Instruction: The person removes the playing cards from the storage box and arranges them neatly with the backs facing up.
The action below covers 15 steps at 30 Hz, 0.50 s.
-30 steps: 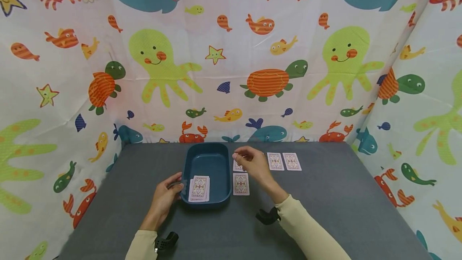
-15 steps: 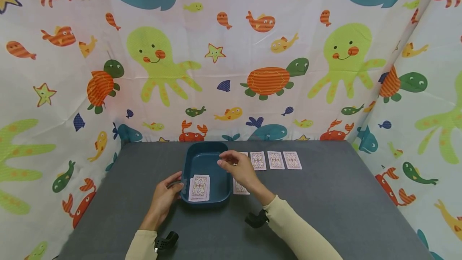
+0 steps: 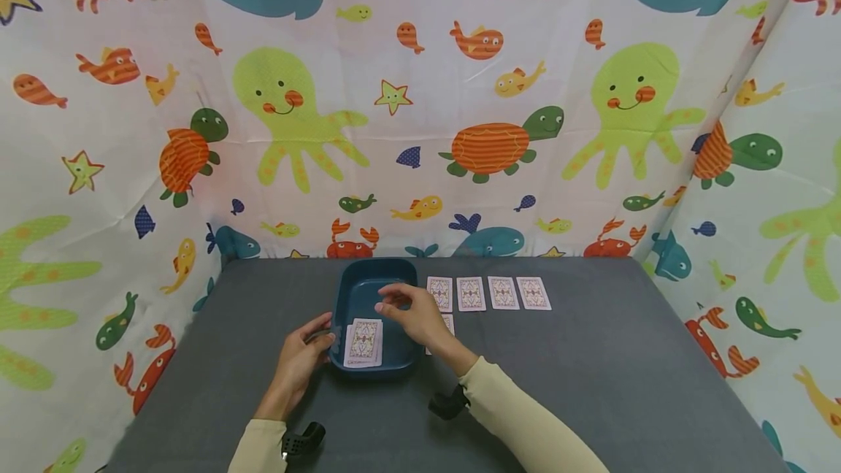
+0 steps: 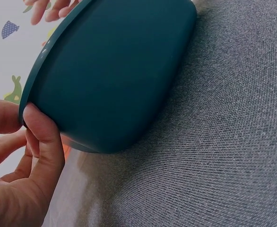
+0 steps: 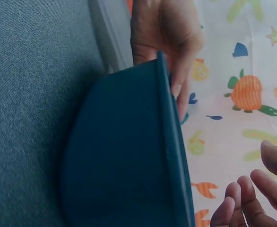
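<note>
A dark teal plastic tub (image 3: 396,350) stands on the grey table, with a small pile of patterned playing cards (image 3: 363,341) face down in its near left corner. My left hand (image 3: 298,363) is at the tub's left side; in the left wrist view its thumb and finger (image 4: 45,127) pinch the rim. Over the right part of the tub hovers my right hand (image 3: 418,318), fingers loosely bent and holding nothing, also seen in the right wrist view beside the tub wall (image 5: 119,151). A single card (image 3: 450,322) right of the tub is partly covered by this hand.
Several face-down cards (image 3: 471,294) lie in a row right of the tub, towards the back of the grey table (image 3: 591,371). A cloth printed with sea animals (image 3: 420,152) hangs behind and at both sides.
My right hand has moved left from above the laid cards to above the tub, uncovering the left cards of the row. My left hand stays at the tub's rim.
</note>
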### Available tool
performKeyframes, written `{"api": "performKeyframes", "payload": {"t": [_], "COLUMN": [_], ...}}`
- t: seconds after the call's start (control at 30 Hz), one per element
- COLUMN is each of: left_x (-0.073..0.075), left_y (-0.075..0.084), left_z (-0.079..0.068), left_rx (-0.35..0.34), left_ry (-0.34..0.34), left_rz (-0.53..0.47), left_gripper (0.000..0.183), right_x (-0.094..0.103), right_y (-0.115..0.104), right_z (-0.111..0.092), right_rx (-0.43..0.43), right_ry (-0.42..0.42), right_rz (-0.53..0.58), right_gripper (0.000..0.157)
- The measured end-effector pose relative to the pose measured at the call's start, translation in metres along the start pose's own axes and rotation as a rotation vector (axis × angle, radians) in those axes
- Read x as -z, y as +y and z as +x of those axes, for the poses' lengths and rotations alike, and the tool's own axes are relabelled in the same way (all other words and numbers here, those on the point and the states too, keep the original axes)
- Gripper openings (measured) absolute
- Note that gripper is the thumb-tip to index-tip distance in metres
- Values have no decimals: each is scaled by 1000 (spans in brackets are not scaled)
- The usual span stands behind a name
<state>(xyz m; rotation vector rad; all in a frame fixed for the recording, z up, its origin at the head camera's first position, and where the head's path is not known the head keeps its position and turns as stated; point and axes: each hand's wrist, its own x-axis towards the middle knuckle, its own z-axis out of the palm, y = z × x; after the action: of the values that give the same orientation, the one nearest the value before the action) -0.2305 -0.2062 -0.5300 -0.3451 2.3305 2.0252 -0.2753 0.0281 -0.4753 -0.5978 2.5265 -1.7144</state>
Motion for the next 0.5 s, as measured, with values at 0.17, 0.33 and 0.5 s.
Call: {"api": "performKeyframes", "payload": {"t": [0.17,0.33,0.5], "left_x": [-1,-1,-1], "left_y": [-1,0,0], "left_z": [0,0,-1], "left_rx": [0,1,3], "left_ry": [1,6,6], "left_rz": [9,15,12], "left_gripper": [44,44,44], "right_x": [-8,-14,-22], "right_y": [4,6,9], "right_z": [4,9,12], "right_rx": [-22,-47,-79], "right_ry": [-26,-58,-62], "right_rz": [-15,-32,-57], "right_gripper": [35,38,37]}}
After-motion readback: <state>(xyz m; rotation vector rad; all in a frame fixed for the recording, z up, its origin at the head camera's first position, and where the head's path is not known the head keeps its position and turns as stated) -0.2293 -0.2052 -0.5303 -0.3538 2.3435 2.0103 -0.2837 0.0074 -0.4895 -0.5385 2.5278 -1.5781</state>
